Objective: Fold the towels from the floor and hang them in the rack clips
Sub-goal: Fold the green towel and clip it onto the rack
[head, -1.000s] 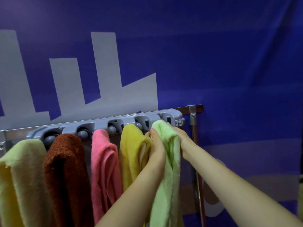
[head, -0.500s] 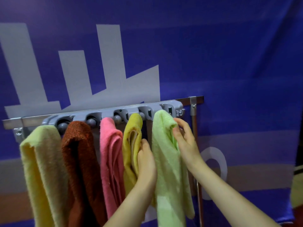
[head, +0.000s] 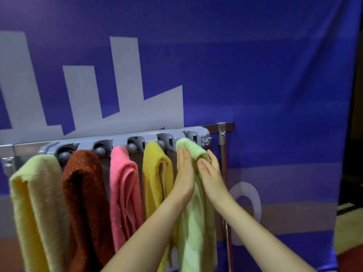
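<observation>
Left hand (head: 184, 174), right hand (head: 211, 174): fingers straight, palms flat against either side of green towel (head: 196, 228) (hanging from rightmost clip of rack (head: 121, 139)).

Ahead of you hangs a blue-violet fabric backdrop (head: 275, 75), lightly creased, printed with pale grey stepped blocks (head: 125, 79) at left, a pale horizontal band (head: 294, 173) lower down and a white ring (head: 253, 195). Past its right edge lies a dark gap (head: 358, 124).

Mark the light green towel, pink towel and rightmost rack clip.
light green towel (head: 196, 232), head view, lower hanging drape.
pink towel (head: 123, 183), head view, middle of front fold.
rightmost rack clip (head: 191, 134), head view, grey housing above towel.
</observation>
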`<state>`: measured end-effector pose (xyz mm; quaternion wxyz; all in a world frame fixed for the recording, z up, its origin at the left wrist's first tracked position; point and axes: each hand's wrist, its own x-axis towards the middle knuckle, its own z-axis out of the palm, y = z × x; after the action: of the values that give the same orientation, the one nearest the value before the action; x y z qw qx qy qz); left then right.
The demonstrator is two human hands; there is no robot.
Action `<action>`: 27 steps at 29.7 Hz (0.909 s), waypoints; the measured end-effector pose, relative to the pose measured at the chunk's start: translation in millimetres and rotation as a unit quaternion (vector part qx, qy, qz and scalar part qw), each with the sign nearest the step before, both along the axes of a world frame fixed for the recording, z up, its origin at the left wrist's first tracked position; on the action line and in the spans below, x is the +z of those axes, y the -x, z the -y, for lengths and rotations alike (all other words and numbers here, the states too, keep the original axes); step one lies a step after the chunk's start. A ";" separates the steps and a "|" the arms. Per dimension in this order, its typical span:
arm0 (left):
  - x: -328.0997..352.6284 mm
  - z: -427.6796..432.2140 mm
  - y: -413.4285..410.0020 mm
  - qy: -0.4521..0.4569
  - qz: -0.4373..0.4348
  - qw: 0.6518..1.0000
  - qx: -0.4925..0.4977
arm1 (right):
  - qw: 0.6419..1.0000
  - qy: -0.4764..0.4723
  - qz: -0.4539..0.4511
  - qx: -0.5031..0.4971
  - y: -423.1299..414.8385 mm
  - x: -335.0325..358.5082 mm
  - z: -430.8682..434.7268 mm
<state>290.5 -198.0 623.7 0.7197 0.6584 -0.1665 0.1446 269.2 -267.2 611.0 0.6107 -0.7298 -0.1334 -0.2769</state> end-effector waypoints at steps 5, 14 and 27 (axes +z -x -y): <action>-8.0 -0.9 -2.9 -0.001 0.014 1.000 -0.016 | 0.999 0.015 -0.006 -0.046 -8.9 7.2 -3.8; -17.2 -2.8 -17.9 -0.047 -0.052 0.996 -0.048 | 0.991 -0.032 0.085 -0.098 8.7 18.2 1.7; -50.3 -16.7 79.2 -0.053 -0.111 0.984 -0.127 | 0.991 -0.123 0.052 0.027 84.5 -14.3 -0.1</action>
<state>211.3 -181.4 573.5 0.7104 0.6809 -0.1756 -0.0312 184.7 -267.2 596.7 0.6948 -0.6301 -0.1497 -0.3128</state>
